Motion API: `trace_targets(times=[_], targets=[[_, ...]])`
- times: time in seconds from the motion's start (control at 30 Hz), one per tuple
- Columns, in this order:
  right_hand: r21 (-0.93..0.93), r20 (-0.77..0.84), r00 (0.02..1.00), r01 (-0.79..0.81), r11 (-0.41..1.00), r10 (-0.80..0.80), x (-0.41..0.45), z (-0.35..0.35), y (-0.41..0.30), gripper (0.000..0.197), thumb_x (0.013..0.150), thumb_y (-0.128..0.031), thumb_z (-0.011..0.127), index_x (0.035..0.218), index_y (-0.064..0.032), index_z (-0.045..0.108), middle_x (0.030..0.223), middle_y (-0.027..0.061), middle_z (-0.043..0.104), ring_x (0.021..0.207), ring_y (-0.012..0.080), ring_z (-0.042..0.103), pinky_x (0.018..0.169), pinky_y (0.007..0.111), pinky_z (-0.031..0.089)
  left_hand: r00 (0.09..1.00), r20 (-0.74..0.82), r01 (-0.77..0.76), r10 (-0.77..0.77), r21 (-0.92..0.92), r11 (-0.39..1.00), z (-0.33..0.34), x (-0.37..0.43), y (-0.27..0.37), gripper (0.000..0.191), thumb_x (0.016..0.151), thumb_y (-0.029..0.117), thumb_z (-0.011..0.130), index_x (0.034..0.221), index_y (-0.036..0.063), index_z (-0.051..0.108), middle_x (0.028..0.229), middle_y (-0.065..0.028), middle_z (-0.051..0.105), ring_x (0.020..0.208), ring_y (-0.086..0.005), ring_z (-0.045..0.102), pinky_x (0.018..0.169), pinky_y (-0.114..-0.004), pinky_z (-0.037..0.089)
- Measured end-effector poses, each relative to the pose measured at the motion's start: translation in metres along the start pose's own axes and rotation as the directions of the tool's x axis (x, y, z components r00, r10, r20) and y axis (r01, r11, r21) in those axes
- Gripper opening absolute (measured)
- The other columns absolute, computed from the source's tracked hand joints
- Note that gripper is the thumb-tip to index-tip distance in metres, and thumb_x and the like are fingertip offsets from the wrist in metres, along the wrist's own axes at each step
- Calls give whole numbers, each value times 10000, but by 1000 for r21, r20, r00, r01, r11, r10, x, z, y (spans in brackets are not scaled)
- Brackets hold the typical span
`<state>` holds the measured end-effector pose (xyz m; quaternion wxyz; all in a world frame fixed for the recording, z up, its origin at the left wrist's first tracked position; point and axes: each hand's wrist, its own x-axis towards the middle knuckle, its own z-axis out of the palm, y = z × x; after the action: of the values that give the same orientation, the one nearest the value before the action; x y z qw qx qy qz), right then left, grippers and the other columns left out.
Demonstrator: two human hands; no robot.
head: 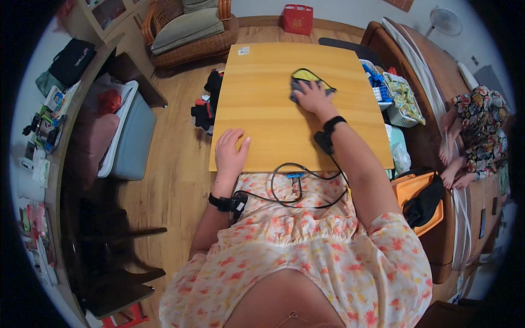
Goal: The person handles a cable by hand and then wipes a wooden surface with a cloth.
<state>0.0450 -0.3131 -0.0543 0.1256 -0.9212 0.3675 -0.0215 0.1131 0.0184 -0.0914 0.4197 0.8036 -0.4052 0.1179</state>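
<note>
Before me stands a wooden table [262,102]. Toward its far right part, my right hand [315,96] lies spread on a yellow and grey cloth [305,76], palm down; the cloth is pressed against the tabletop and partly hidden under the fingers. My left hand [232,151] rests on the near left corner of the table, holding nothing, its fingers slightly apart. Both wrists wear black straps with small devices. A black cable [283,201] loops across my lap, near a blue piece [294,175] at the table's near edge.
White baskets [404,117] with small packets and blue items stand right of the table, near an orange tray [428,225] holding black fabric. Another person's feet [449,151] rest on the bed at right. Left are dark clothes [203,115] and a grey-blue bin [137,135].
</note>
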Motion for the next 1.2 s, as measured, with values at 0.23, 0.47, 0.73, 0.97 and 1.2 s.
trace_targets(times=[0.23,0.47,0.73,0.97,1.2], targets=[[-24,83,895,441,897,-438,-41,34,-132,596,1045,-559,387,1587,-312,413,1692,101,298,1563,424,218,1195,742,106,988,-152,-14,21,50,999,-4,-2,-1,333,972,220,696,1252,41,669,1352,-146,652,1397,-415,471,1183,-509,334],[-28,92,696,717,697,-712,-108,57,-143,591,1018,-533,457,1562,-304,442,1673,116,331,1522,447,303,1158,739,216,973,-230,-9,27,79,997,-7,-1,7,347,989,201,674,1294,39,639,1402,-141,622,1436,-411,433,1203,-534,297],[53,135,682,719,693,-718,-164,24,-53,540,1030,-526,504,1527,-315,504,1666,94,362,1544,392,295,1197,688,218,970,-235,41,-58,-77,996,-2,-7,-6,336,1023,269,629,1301,81,652,1369,-105,650,1430,-364,458,1226,-574,215],[-53,-196,928,312,949,-316,-186,2,103,482,1030,-457,530,1476,-277,563,1608,96,448,1492,384,379,1178,686,244,985,-150,69,-82,-90,994,-1,-5,-10,268,1025,253,628,1207,71,700,1276,-104,699,1349,-345,537,1222,-531,254],[106,-256,964,-42,994,68,-195,-12,184,484,1004,-466,565,1441,-263,613,1605,107,459,1502,419,346,1201,678,179,990,-132,40,-54,-109,993,2,-3,-7,239,1018,215,637,1139,27,722,1200,-144,722,1258,-362,599,1115,-466,414]])
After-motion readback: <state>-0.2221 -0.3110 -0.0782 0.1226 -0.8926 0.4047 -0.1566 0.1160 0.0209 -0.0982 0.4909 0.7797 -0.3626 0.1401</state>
